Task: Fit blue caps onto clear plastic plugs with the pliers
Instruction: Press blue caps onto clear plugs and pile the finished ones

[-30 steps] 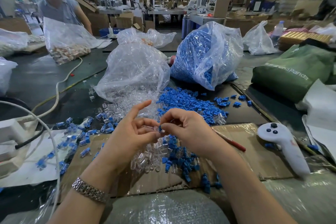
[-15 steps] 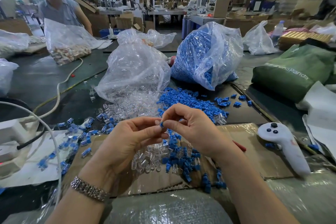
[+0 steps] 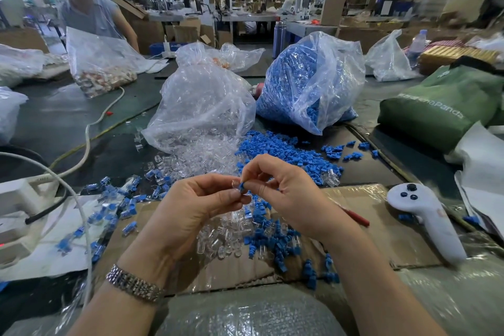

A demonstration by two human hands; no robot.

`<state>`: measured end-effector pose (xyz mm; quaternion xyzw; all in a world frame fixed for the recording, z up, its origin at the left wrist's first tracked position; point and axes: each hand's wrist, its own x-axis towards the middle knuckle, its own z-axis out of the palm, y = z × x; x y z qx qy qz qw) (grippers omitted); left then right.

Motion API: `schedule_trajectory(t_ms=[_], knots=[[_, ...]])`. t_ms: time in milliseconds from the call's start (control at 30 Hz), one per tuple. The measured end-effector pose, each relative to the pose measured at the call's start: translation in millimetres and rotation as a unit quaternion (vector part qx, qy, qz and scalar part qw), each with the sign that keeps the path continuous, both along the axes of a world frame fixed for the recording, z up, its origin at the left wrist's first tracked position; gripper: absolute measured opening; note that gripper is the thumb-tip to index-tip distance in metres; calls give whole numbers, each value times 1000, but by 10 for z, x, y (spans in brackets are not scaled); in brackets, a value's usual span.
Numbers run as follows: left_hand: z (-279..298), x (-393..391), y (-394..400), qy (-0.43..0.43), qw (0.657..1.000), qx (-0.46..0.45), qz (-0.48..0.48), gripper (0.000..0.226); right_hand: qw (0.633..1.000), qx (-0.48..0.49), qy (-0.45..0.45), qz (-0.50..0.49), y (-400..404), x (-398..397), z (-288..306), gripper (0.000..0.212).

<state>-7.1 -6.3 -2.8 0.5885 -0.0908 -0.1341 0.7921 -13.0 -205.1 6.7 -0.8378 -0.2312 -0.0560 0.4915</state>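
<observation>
Left hand (image 3: 191, 207) pinches a small see-through plug (image 3: 235, 183) & right hand (image 3: 283, 191) pinches a bumpy blue cap (image 3: 241, 186) on it, above the cardboard (image 3: 381, 237). Crinkly bag (image 3: 311, 82) behind holds blue caps.

You see blue caps (image 3: 286, 150), clear plugs (image 3: 207, 150), a green bag (image 3: 441, 109), a white controller (image 3: 428, 221), brown cardboard (image 3: 381, 237) and a red handle (image 3: 356, 217).

Left hand (image 3: 191, 207) pinches a clear plug (image 3: 235, 184) while right hand (image 3: 283, 188) pinches a blue cap (image 3: 241, 186) against it (above loose parts on cardboard (image 3: 381, 240)).
</observation>
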Motion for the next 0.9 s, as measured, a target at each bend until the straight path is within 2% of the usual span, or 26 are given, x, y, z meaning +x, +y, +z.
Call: schedule_trajectory(t_ms=[367,467,533,600,667,733,800,900], knots=[[-11,3,17,-27,999,23,-1,32,1000,-2,0,-9,8,-24,17,10],[-10,6,18,-25,1000,4,-6,30,999,33,37,-6,-32,-42,73,9],[-9,8,14,-21,1000,-10,-2,30,997,42,39,-54,-118,-20,81,12],[-12,11,14,-15,1000,-22,6,31,981,-41,35,-185,-231,27,56,22],[-17,18,24,-7,1000,-29,4,30,925,-208,92,-304,-342,56,13,46],[-22,32,40,0,1000,-32,-2,24,867,-321,173,-340,-428,62,-36,70],[-32,50,48,7,999,-37,2,21,841,-371,215,-331,-471,61,-50,69],[-36,76,42,18,998,-54,23,20,837,-398,211,-310,-444,60,-57,51]])
